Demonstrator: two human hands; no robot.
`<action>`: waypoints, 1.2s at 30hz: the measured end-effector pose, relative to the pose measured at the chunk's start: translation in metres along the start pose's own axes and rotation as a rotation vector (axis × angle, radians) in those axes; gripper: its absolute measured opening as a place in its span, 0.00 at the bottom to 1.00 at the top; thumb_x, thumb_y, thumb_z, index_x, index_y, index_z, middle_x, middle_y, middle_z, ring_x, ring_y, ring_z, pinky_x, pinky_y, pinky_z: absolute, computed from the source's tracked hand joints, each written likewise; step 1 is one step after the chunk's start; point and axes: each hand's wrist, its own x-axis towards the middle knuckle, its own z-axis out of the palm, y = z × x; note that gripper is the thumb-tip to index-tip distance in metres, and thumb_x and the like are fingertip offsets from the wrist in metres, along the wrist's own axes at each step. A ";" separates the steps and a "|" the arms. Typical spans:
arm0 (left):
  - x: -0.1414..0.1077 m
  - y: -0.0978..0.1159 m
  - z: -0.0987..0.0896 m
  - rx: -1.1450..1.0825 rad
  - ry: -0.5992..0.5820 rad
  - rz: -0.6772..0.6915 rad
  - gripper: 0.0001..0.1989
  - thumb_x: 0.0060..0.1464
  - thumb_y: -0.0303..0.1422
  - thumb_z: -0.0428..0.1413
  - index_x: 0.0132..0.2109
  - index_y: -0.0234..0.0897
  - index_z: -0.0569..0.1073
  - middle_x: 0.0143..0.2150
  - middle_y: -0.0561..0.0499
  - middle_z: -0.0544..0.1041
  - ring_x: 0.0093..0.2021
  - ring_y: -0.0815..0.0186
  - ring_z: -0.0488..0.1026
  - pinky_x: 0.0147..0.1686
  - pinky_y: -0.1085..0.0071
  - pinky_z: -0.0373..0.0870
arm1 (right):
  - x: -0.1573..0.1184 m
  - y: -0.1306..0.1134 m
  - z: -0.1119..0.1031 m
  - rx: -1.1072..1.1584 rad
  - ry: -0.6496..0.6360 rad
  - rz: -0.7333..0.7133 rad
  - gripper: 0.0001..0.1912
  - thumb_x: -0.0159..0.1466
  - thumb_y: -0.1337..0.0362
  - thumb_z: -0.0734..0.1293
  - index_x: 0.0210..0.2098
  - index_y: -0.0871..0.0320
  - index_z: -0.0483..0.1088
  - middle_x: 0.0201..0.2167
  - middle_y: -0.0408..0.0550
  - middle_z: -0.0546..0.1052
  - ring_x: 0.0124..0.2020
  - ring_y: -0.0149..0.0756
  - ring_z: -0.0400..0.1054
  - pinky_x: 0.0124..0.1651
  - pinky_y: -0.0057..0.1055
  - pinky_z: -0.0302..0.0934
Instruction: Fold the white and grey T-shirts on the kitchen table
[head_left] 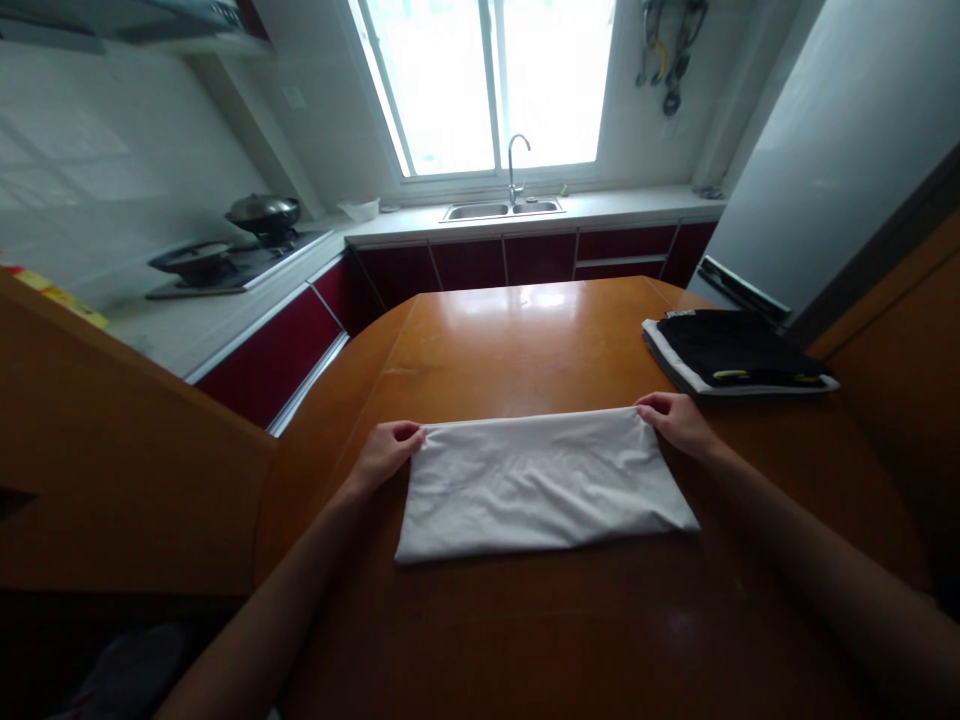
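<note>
A white folded cloth, perhaps a garment, lies as a wide, lightly wrinkled rectangle on the brown wooden table. My left hand pinches its far left corner between thumb and fingers. At the far right corner, my right hand grips the fabric the same way. The far edge runs taut between both hands, while the near edge rests by the front part of the table. What kind of garment it is, if it is one, I cannot tell.
Folded clothes, black over white, are stacked at the table's right side. Beyond the table stand a counter with a sink and faucet. Pans sit on the stove at left. A refrigerator rises at right.
</note>
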 end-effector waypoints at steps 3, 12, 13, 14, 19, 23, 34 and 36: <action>-0.001 0.001 0.002 0.038 0.025 0.037 0.22 0.51 0.49 0.58 0.38 0.33 0.81 0.36 0.44 0.82 0.36 0.58 0.78 0.35 0.69 0.70 | 0.002 0.000 0.003 -0.063 0.000 -0.020 0.16 0.59 0.52 0.66 0.34 0.59 0.77 0.32 0.52 0.81 0.33 0.42 0.74 0.38 0.35 0.66; 0.002 -0.003 0.010 0.117 0.130 0.066 0.20 0.53 0.49 0.53 0.36 0.36 0.77 0.33 0.46 0.81 0.34 0.59 0.78 0.34 0.70 0.70 | 0.002 0.006 0.009 -0.130 0.102 -0.053 0.15 0.62 0.55 0.63 0.34 0.59 0.76 0.34 0.53 0.81 0.36 0.43 0.75 0.41 0.34 0.64; 0.004 -0.002 0.011 0.147 0.137 0.054 0.19 0.53 0.48 0.53 0.35 0.36 0.77 0.33 0.46 0.82 0.34 0.58 0.79 0.35 0.69 0.70 | 0.003 0.008 0.010 -0.157 0.107 -0.050 0.15 0.62 0.55 0.63 0.34 0.59 0.76 0.34 0.53 0.81 0.36 0.43 0.75 0.41 0.34 0.64; 0.005 0.000 0.011 0.168 0.137 0.043 0.18 0.53 0.47 0.53 0.35 0.37 0.77 0.33 0.46 0.82 0.35 0.58 0.79 0.35 0.69 0.70 | 0.004 0.010 0.011 -0.179 0.111 -0.046 0.15 0.62 0.56 0.62 0.34 0.59 0.76 0.34 0.53 0.81 0.37 0.44 0.75 0.41 0.34 0.64; 0.011 0.005 0.015 0.228 0.105 0.017 0.16 0.54 0.45 0.53 0.36 0.37 0.77 0.33 0.46 0.81 0.35 0.58 0.79 0.34 0.70 0.69 | 0.004 0.007 0.015 -0.247 0.112 -0.025 0.13 0.64 0.58 0.62 0.36 0.59 0.75 0.35 0.52 0.81 0.36 0.41 0.74 0.39 0.32 0.63; 0.011 0.001 0.018 0.353 0.119 0.052 0.18 0.58 0.45 0.50 0.40 0.36 0.77 0.35 0.45 0.80 0.36 0.59 0.77 0.37 0.69 0.69 | 0.003 -0.002 0.016 -0.384 0.125 -0.002 0.12 0.64 0.60 0.63 0.38 0.59 0.76 0.36 0.53 0.80 0.37 0.39 0.73 0.41 0.30 0.62; 0.050 0.009 -0.006 0.273 -0.305 0.098 0.21 0.43 0.50 0.62 0.35 0.36 0.77 0.31 0.48 0.76 0.32 0.60 0.72 0.30 0.70 0.64 | 0.040 -0.009 -0.009 -0.275 -0.343 0.026 0.17 0.52 0.53 0.73 0.33 0.61 0.76 0.29 0.48 0.78 0.31 0.37 0.69 0.32 0.29 0.60; 0.051 0.016 -0.010 0.193 -0.339 0.096 0.22 0.41 0.51 0.63 0.32 0.35 0.76 0.28 0.51 0.74 0.29 0.63 0.70 0.27 0.72 0.61 | 0.041 -0.015 -0.014 -0.196 -0.374 0.028 0.19 0.51 0.51 0.73 0.30 0.61 0.75 0.27 0.46 0.76 0.29 0.36 0.68 0.30 0.28 0.59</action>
